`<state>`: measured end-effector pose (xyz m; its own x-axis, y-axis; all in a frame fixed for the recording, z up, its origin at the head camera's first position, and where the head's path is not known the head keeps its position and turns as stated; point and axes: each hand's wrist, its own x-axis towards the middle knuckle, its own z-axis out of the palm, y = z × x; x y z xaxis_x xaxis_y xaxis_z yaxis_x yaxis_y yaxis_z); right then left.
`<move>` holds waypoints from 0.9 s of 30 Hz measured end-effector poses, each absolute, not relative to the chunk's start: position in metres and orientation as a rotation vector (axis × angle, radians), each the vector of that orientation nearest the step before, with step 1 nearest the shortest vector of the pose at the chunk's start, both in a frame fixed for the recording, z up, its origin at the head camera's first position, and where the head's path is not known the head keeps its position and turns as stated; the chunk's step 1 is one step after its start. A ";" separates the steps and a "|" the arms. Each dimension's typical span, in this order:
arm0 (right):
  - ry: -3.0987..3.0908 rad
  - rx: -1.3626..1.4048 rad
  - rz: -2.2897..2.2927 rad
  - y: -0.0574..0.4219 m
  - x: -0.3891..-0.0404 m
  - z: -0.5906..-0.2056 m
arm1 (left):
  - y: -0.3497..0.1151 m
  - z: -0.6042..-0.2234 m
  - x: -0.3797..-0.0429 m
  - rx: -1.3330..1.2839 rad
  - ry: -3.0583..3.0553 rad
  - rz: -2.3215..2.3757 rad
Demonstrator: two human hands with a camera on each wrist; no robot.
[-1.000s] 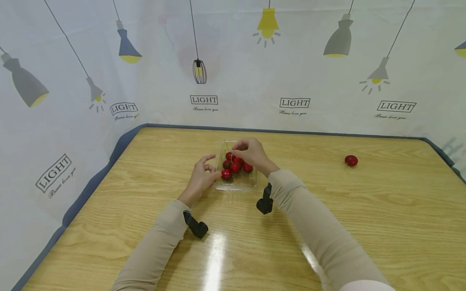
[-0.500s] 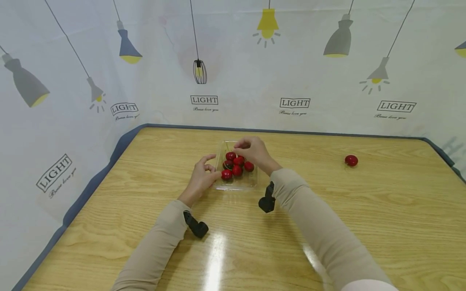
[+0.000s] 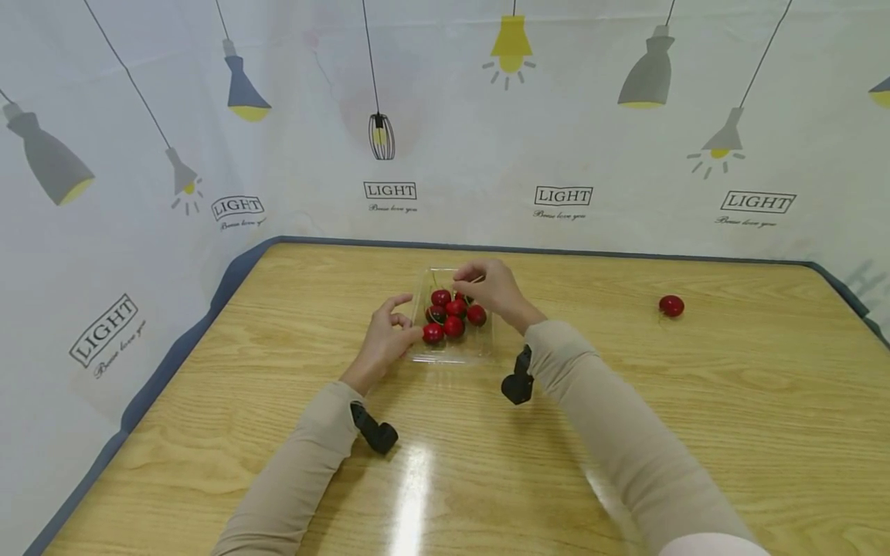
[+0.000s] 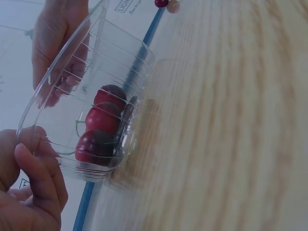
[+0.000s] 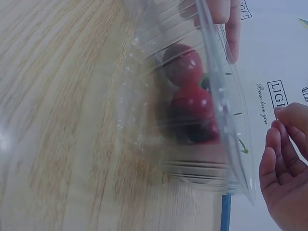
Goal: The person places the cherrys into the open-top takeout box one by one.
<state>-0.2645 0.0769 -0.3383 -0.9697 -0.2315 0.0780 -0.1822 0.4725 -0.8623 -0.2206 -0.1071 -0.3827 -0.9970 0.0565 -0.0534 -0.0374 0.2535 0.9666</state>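
A clear plastic container (image 3: pixel 452 359) stands on the table with several red cherries (image 3: pixel 454 327) in it, some with green stems. My left hand (image 3: pixel 385 336) holds its left side; in the left wrist view thumb and fingers (image 4: pixel 36 168) pinch the rim. Over the back right of the container, my right hand (image 3: pixel 495 289) has thumb and forefinger together. A thin cherry stem (image 3: pixel 477 279) shows at these fingers, and a partly covered cherry (image 3: pixel 467 298) lies just below. The right wrist view shows the fingertips meeting outside the rim, the grip itself very small.
A single cherry (image 3: pixel 671 306) lies apart on the wooden table (image 3: pixel 591 432), far to the right. Behind the table hangs a pale cloth (image 3: pixel 473 139) printed with lamps. Dark wrist cameras (image 3: pixel 518 378) stick out below both sleeves.
My right hand has shifted slightly right across the container, uncovering more of the cherries. Some cherries have moved a little rightward. The left hand and container have stayed in place.
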 end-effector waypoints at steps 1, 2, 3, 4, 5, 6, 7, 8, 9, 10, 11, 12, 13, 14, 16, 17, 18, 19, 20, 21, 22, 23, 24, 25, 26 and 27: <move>2.650 -0.372 -1.547 0.078 -0.265 -0.338 | -0.107 -0.382 -0.221 0.019 2.421 1.873; 2.650 -0.369 -1.547 0.079 -0.265 -0.339 | -0.107 -0.382 -0.220 0.024 2.413 1.874; 2.651 -0.366 -1.550 0.080 -0.265 -0.339 | -0.107 -0.381 -0.220 0.028 2.406 1.872; 2.652 -0.363 -1.553 0.082 -0.266 -0.339 | -0.107 -0.378 -0.219 0.028 2.401 1.869; 2.656 -0.359 -1.554 0.083 -0.266 -0.339 | -0.106 -0.375 -0.216 0.033 2.399 1.866; 2.657 -0.353 -1.557 0.085 -0.266 -0.339 | -0.105 -0.371 -0.214 0.039 2.397 1.864; 2.658 -0.347 -1.557 0.087 -0.267 -0.339 | -0.104 -0.367 -0.211 0.043 2.394 1.863; 2.662 -0.345 -1.556 0.088 -0.267 -0.339 | -0.104 -0.364 -0.209 0.048 2.394 1.860; 2.664 -0.338 -1.557 0.090 -0.267 -0.339 | -0.103 -0.360 -0.206 0.048 2.397 1.855; 2.670 -0.334 -1.551 0.092 -0.267 -0.339 | -0.102 -0.357 -0.204 0.050 2.399 1.855; 2.676 -0.331 -1.548 0.094 -0.268 -0.339 | -0.102 -0.356 -0.203 0.055 2.400 1.858; 2.682 -0.327 -1.545 0.096 -0.268 -0.340 | -0.102 -0.356 -0.202 0.054 2.398 1.859; 2.692 -0.327 -1.540 0.098 -0.269 -0.340 | -0.102 -0.355 -0.202 0.053 2.398 1.858; 2.703 -0.326 -1.533 0.100 -0.269 -0.341 | -0.102 -0.355 -0.202 0.053 2.398 1.859; 2.720 -0.322 -1.526 0.104 -0.269 -0.342 | -0.102 -0.355 -0.201 0.052 2.401 1.856; 2.730 -0.319 -1.524 0.107 -0.269 -0.342 | -0.102 -0.354 -0.201 0.053 2.404 1.852; 2.735 -0.311 -1.523 0.109 -0.269 -0.343 | -0.102 -0.354 -0.201 0.053 2.407 1.848; 2.740 -0.306 -1.525 0.111 -0.269 -0.343 | -0.102 -0.354 -0.200 0.055 2.410 1.847; 2.750 -0.305 -1.521 0.113 -0.269 -0.344 | -0.102 -0.354 -0.200 0.055 2.411 1.847; 2.758 -0.305 -1.522 0.116 -0.269 -0.344 | -0.102 -0.354 -0.200 0.056 2.413 1.845; 2.765 -0.306 -1.523 0.118 -0.269 -0.345 | -0.102 -0.355 -0.201 0.056 2.413 1.846; 2.772 -0.305 -1.521 0.121 -0.269 -0.346 | -0.102 -0.355 -0.201 0.056 2.411 1.847; 2.776 -0.305 -1.522 0.124 -0.269 -0.347 | -0.102 -0.356 -0.202 0.055 2.408 1.851; 2.785 -0.311 -1.521 0.127 -0.269 -0.348 | -0.103 -0.357 -0.203 0.056 2.406 1.853; 2.791 -0.313 -1.518 0.130 -0.269 -0.349 | -0.103 -0.360 -0.204 0.054 2.400 1.856; 2.790 -0.307 -1.521 0.133 -0.269 -0.350 | -0.104 -0.363 -0.207 0.053 2.395 1.860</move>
<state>-0.2693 0.1333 -0.3504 -0.9802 -0.1439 0.1362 -0.1924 0.5277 -0.8274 -0.2067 -0.1042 -0.3629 -0.9935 0.0941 -0.0643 -0.0390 0.2493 0.9676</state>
